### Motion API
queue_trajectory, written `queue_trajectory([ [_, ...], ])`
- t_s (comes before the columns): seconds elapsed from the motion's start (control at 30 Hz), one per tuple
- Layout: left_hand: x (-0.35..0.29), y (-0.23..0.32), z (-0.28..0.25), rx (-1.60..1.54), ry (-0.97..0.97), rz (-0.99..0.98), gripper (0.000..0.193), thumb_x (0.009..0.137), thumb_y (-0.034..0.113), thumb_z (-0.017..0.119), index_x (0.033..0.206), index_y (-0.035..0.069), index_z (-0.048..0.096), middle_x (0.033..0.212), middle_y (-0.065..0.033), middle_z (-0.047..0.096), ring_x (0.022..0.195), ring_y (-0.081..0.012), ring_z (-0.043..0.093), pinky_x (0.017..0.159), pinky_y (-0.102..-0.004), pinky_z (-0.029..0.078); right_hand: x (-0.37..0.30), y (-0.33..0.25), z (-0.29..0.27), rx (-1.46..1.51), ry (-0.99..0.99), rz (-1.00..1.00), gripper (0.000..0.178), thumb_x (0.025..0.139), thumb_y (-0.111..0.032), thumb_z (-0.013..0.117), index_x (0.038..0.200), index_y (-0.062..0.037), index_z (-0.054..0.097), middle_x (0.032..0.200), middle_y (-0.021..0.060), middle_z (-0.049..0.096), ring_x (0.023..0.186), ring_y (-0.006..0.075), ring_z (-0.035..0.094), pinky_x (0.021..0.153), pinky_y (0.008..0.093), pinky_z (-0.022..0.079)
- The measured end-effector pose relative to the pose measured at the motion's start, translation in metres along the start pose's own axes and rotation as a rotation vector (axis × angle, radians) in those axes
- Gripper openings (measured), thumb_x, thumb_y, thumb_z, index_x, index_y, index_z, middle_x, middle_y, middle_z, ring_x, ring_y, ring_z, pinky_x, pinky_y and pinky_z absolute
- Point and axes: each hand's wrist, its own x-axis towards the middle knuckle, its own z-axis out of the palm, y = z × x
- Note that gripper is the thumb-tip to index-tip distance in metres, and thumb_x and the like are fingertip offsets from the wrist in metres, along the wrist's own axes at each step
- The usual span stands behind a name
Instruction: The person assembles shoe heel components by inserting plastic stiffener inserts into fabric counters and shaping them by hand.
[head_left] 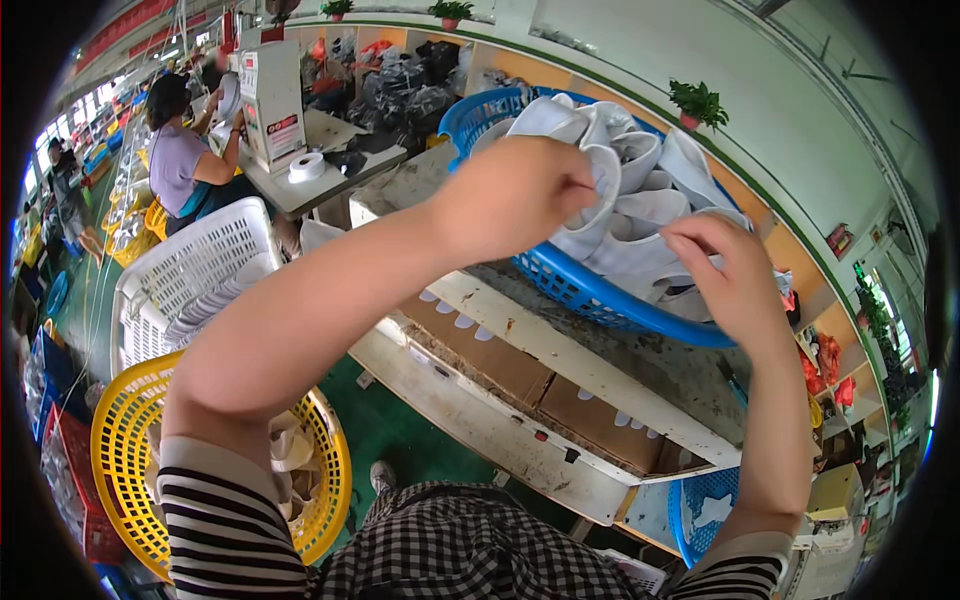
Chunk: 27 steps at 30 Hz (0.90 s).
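Observation:
A blue plastic basket (620, 318) filled with white shoe uppers (640, 215) stands on the worn workbench in front of me. Over its left part is my left hand (525, 195), slightly smeared by motion, with its fingers curled closed close to the nearest uppers. At the basket's right side, my right hand (725, 275) bends its fingers and thumb inward in a pinch-like shape. Whatever either hand holds, if anything, is too small or hidden to make out. The two hands are apart, facing each other across the uppers.
At my lower left, a yellow basket (108, 440) holds pale pieces; behind it, a white crate (235, 228) holds stacked grey-white pieces. Below the benchtop, a shelf (480, 350) holds cardboard. Another person (180, 160) works by a white machine (272, 105). Another blue basket (680, 520) sits lower right.

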Motion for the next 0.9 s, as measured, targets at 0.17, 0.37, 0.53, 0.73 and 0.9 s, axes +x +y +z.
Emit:
queue_trajectory([
  [0.17,0.070,-0.009,0.058,0.160,-0.485,-0.419,0.074,0.069,0.045,0.072,0.115,-0.010,0.053,0.109,-0.0267,0.060,0.100,-0.0350,0.060,0.085,-0.0386,0.048,0.044,0.069,0.032,-0.451,-0.227,-0.232,0.045,0.079,-0.016,0.066,0.121,-0.0088,0.053,0.123,0.0131,0.054,0.116,0.0281,0.049,0.097,0.0353,0.039],
  [0.37,0.053,-0.016,0.033,-0.736,0.006,-0.402,0.037,0.075,0.021,0.065,0.103,-0.003,0.059,0.098,-0.0164,0.064,0.089,-0.0281,0.062,0.078,-0.0357,0.050,0.040,0.080,0.033,-0.578,-0.544,0.023,0.054,0.072,-0.027,0.072,0.121,-0.0083,0.056,0.143,0.0113,0.037,0.131,0.0283,0.034,0.107,0.0478,0.024],
  [0.53,0.008,0.009,-0.035,-1.605,0.256,-0.392,0.029,0.088,0.028,0.052,0.105,0.004,0.056,0.086,-0.0072,0.061,0.068,-0.0177,0.057,0.059,-0.0328,0.049,0.045,0.076,0.030,-0.480,-0.498,-0.039,0.037,0.074,-0.025,0.070,0.107,-0.0076,0.063,0.133,0.0123,0.048,0.125,0.0283,0.042,0.106,0.0487,0.025],
  [0.73,-0.004,0.016,-0.038,-1.517,0.302,-0.369,0.032,0.085,0.029,0.054,0.106,0.005,0.056,0.086,-0.0059,0.060,0.064,-0.0153,0.054,0.047,-0.0306,0.043,0.110,0.034,0.028,0.225,0.267,-0.226,0.022,0.091,-0.019,0.055,0.105,-0.0024,0.060,0.097,0.0067,0.062,0.094,0.0158,0.057,0.086,0.0303,0.043],
  [0.9,-0.004,0.035,-0.036,-1.621,0.232,-0.231,0.027,0.084,0.027,0.053,0.098,0.005,0.056,0.076,-0.0075,0.059,0.056,-0.0150,0.052,0.041,-0.0286,0.040,0.142,-0.043,0.037,1.080,-0.041,-0.106,0.030,0.093,-0.021,0.052,0.114,-0.0004,0.059,0.115,0.0106,0.060,0.110,0.0201,0.054,0.094,0.0305,0.040],
])
